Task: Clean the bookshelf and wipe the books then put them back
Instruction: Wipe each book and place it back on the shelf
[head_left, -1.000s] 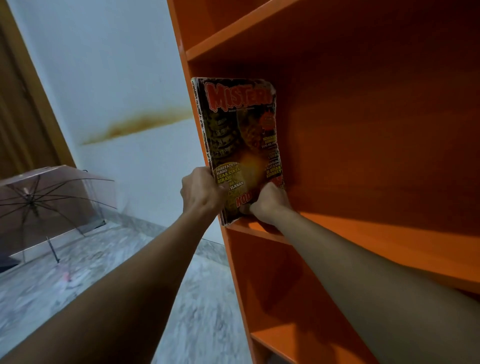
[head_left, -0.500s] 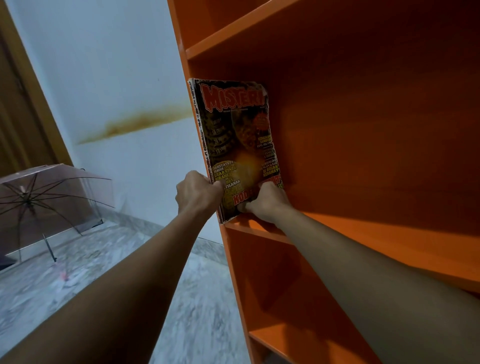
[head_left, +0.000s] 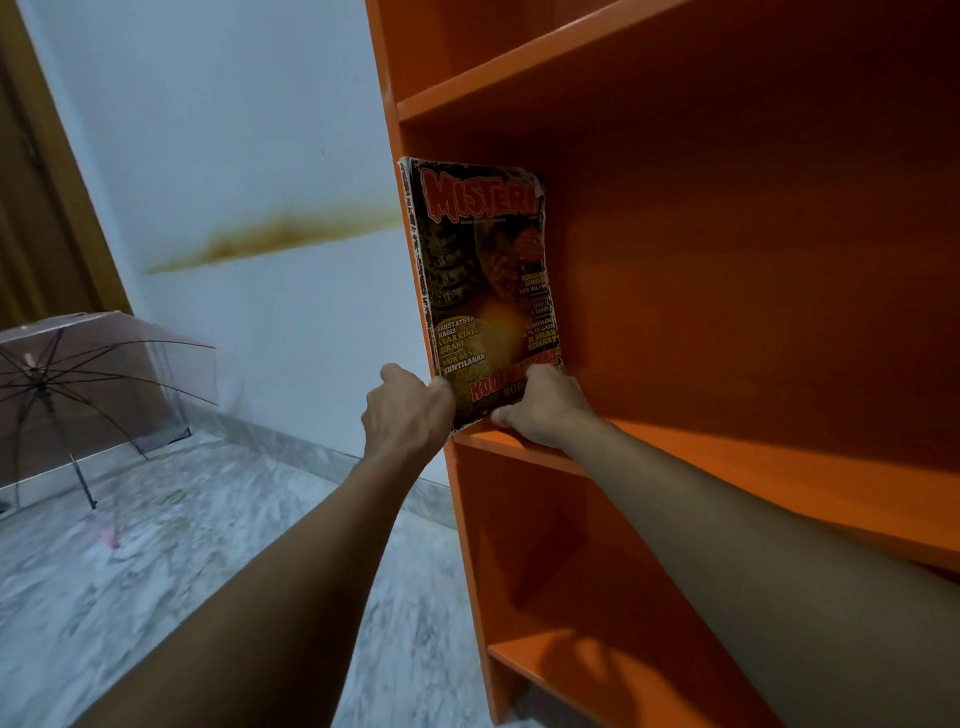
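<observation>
A dark magazine with a red "MISTERI" title stands upright at the left end of an orange bookshelf, its spine against the shelf's left side panel. My left hand grips its lower left edge from outside the panel. My right hand holds its lower right corner, resting on the shelf board. The magazine's bottom edge is hidden behind my fingers.
The compartments above and below the magazine's shelf show nothing in them. To the left are a white wall with a brown stain, a marble floor and an open transparent umbrella lying on it. A wooden door frame runs along the far left.
The magazine has shifted slightly left and more upright, closer against the side panel. Both hands stay on its lower corners.
</observation>
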